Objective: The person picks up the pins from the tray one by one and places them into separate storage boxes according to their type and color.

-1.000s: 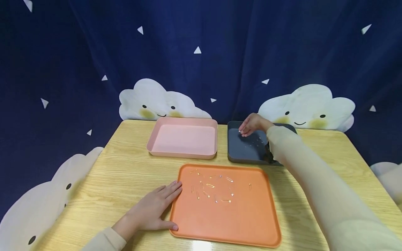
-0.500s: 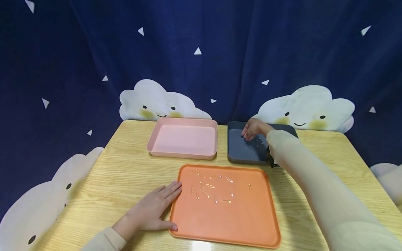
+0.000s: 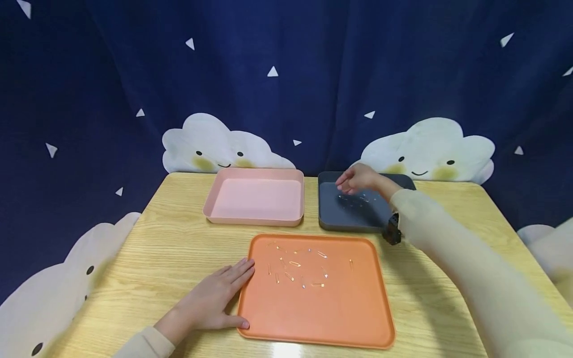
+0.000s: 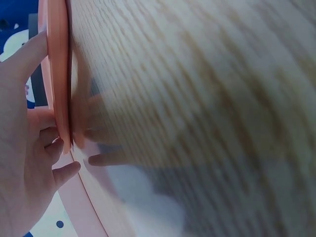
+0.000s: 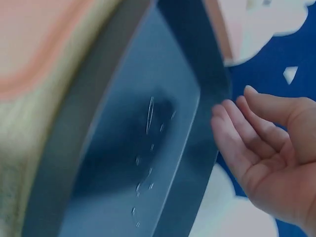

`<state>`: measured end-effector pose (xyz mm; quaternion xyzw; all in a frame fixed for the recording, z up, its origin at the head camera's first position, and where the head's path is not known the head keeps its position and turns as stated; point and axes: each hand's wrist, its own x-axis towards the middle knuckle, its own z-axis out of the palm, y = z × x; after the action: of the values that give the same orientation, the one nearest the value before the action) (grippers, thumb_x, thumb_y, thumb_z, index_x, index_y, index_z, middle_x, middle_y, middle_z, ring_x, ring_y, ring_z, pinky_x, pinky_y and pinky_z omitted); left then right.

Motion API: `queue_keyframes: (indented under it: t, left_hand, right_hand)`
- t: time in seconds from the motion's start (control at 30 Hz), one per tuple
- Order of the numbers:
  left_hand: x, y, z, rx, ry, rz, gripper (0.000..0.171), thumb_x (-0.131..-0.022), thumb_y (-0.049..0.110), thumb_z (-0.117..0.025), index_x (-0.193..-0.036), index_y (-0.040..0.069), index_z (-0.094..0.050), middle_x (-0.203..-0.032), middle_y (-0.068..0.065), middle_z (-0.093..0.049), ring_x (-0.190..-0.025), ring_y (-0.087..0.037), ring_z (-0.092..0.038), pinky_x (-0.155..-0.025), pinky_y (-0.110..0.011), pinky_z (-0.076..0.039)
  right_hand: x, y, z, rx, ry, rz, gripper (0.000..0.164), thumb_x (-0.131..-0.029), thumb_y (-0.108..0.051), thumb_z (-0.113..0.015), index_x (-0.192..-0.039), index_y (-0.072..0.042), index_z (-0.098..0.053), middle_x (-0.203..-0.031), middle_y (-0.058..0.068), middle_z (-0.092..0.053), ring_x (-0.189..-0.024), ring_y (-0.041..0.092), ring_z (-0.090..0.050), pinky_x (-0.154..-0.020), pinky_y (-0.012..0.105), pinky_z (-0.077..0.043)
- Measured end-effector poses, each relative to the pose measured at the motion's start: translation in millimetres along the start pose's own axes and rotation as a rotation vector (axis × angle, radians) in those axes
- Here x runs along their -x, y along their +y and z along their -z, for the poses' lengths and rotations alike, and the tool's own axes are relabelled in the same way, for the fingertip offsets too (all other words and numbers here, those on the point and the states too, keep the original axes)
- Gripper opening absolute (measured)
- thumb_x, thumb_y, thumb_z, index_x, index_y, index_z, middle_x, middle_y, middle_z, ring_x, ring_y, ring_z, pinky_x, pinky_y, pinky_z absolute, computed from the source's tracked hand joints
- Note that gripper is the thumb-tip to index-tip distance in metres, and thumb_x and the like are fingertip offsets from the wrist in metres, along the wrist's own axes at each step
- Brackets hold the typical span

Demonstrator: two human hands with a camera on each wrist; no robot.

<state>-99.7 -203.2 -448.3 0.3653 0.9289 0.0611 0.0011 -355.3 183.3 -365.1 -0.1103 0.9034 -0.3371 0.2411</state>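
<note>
My right hand [image 3: 358,180] is over the dark grey tray [image 3: 329,219], fingers loosely extended and holding nothing; the right wrist view shows its palm [image 5: 276,173] bare. Below it, several silver safety pins [image 5: 150,116] lie scattered on the tray floor, one larger than the others. My left hand [image 3: 215,298] rests flat at the left side of the orange tray [image 3: 322,318], fingertips and thumb on its rim. The left wrist view shows this hand [image 4: 24,143] against the orange edge [image 4: 59,74]. Several gold and silver safety pins [image 3: 294,264] lie spread over the orange tray's upper half.
A pink tray [image 3: 255,220] with raised walls stands at the back, left of the dark grey one. All three trays are on a light wooden table [image 3: 179,233]. Behind hangs a navy curtain [image 3: 241,74] with white clouds and triangles.
My right hand first pinched a small shiny safety pin over the dark grey tray, dipped down, let go, and is now lifted with fingers loosened. My left hand has stayed on the orange tray.
</note>
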Motion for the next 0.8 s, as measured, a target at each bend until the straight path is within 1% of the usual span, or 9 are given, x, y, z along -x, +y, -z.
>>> queue_keyframes:
  t: [0.1, 0.2, 0.3, 0.37, 0.43, 0.53, 0.63, 0.7, 0.8]
  left_hand:
    - [-0.4, 0.1, 0.3, -0.001, 0.005, -0.003, 0.104, -0.080, 0.080, -0.051, -0.148, 0.002, -0.041, -0.157, -0.014, -0.040, -0.145, -0.029, -0.041, -0.110, -0.047, -0.045]
    - [-0.7, 0.2, 0.5, -0.010, 0.013, -0.008, 0.104, -0.079, 0.080, -0.051, -0.147, 0.002, -0.042, -0.156, -0.014, -0.041, -0.145, -0.029, -0.041, -0.110, -0.046, -0.046]
    - [-0.5, -0.1, -0.1, -0.030, 0.024, -0.019, 0.104, -0.080, 0.080, -0.052, -0.147, 0.001, -0.042, -0.155, -0.014, -0.042, -0.144, -0.029, -0.042, -0.109, -0.045, -0.046]
    - [-0.9, -0.3, -0.1, -0.036, 0.032, -0.024, 0.104, -0.080, 0.079, -0.052, -0.147, 0.001, -0.042, -0.155, -0.015, -0.042, -0.143, -0.030, -0.043, -0.109, -0.045, -0.046]
    - [-1.5, -0.5, -0.4, -0.031, 0.030, -0.019, 0.104, -0.079, 0.080, -0.052, -0.147, 0.001, -0.042, -0.155, -0.014, -0.042, -0.144, -0.029, -0.042, -0.109, -0.045, -0.046]
    - [-2.3, -0.5, -0.4, -0.007, 0.011, -0.002, 0.105, -0.079, 0.081, -0.051, -0.148, 0.002, -0.041, -0.157, -0.013, -0.039, -0.146, -0.028, -0.040, -0.110, -0.045, -0.045]
    - [-1.8, -0.7, -0.5, 0.000, 0.002, 0.005, 0.106, -0.079, 0.082, -0.050, -0.148, 0.003, -0.041, -0.158, -0.013, -0.038, -0.146, -0.028, -0.039, -0.111, -0.046, -0.045]
    - [-1.2, -0.7, -0.9, -0.007, 0.011, -0.004, 0.105, -0.079, 0.081, -0.050, -0.148, 0.002, -0.041, -0.157, -0.014, -0.040, -0.145, -0.029, -0.040, -0.110, -0.046, -0.046]
    - [-0.7, -0.2, -2.1, -0.021, 0.023, -0.019, 0.104, -0.080, 0.081, -0.051, -0.147, 0.001, -0.043, -0.155, -0.015, -0.042, -0.143, -0.030, -0.043, -0.108, -0.046, -0.047]
  right_hand:
    - [22, -12, -10, 0.043, 0.033, 0.053, 0.033, -0.090, -0.010, -0.068, -0.118, 0.008, -0.065, -0.106, 0.018, -0.075, -0.083, 0.014, -0.070, -0.079, 0.029, -0.061]
    - [44, -21, -23, 0.095, 0.055, 0.124, 0.029, -0.087, -0.010, -0.071, -0.112, 0.005, -0.069, -0.098, 0.016, -0.076, -0.085, 0.021, -0.072, -0.076, 0.029, -0.060]
    - [64, -26, -38, 0.133, 0.086, 0.189, 0.024, -0.085, -0.010, -0.074, -0.106, 0.001, -0.072, -0.093, 0.012, -0.077, -0.081, 0.018, -0.071, -0.072, 0.026, -0.058]
    - [76, -29, -48, 0.140, 0.112, 0.253, 0.021, -0.083, -0.009, -0.076, -0.101, 0.001, -0.073, -0.090, 0.012, -0.077, -0.078, 0.015, -0.070, -0.073, 0.027, -0.059]
    - [86, -28, -58, 0.134, 0.134, 0.306, 0.018, -0.082, -0.007, -0.076, -0.098, 0.001, -0.074, -0.087, 0.011, -0.077, -0.078, 0.015, -0.071, -0.074, 0.027, -0.060]
    - [100, -23, -75, 0.114, 0.146, 0.370, 0.015, -0.080, -0.006, -0.077, -0.094, 0.001, -0.074, -0.085, 0.011, -0.077, -0.077, 0.015, -0.072, -0.073, 0.026, -0.060]
    - [108, -17, -92, 0.096, 0.140, 0.383, 0.015, -0.079, -0.005, -0.078, -0.092, 0.001, -0.074, -0.083, 0.010, -0.076, -0.074, 0.013, -0.071, -0.070, 0.021, -0.059]
    - [112, -13, -103, 0.109, 0.142, 0.389, 0.015, -0.079, -0.004, -0.078, -0.091, 0.001, -0.073, -0.082, 0.009, -0.076, -0.073, 0.011, -0.070, -0.068, 0.017, -0.057]
    - [113, -6, -117, 0.133, 0.143, 0.405, 0.014, -0.077, 0.000, -0.078, -0.089, 0.003, -0.072, -0.080, 0.010, -0.075, -0.070, 0.010, -0.069, -0.065, 0.015, -0.056]
